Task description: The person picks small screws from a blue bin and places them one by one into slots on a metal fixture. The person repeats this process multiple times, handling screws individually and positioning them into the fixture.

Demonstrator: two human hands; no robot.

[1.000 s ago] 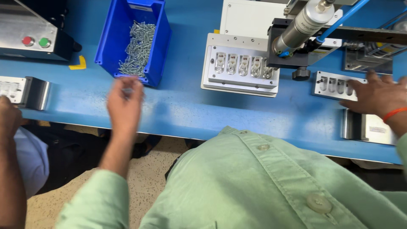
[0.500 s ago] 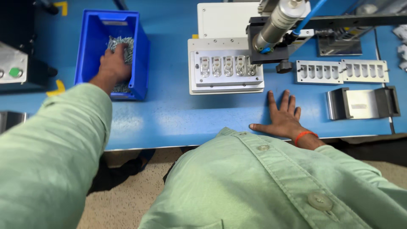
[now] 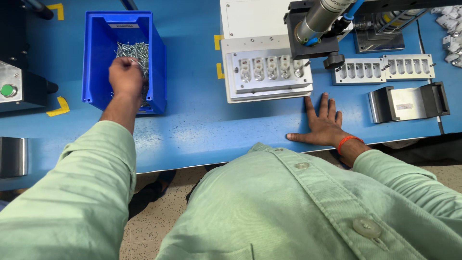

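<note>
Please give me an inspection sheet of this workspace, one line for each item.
Surface: blue table, yellow corner marks.
Job's things: blue bin holding silver screws; white fixture plate with five parts in a row.
Clutter: empty slotted tray, dark bracket, small white parts at the far right.
Grippers: left hand inside the bin on the screws; right hand flat on the table, fingers spread.
Cables: blue hose at the grey cylinder.
Surroundings: control box with green button; speckled floor.
</note>
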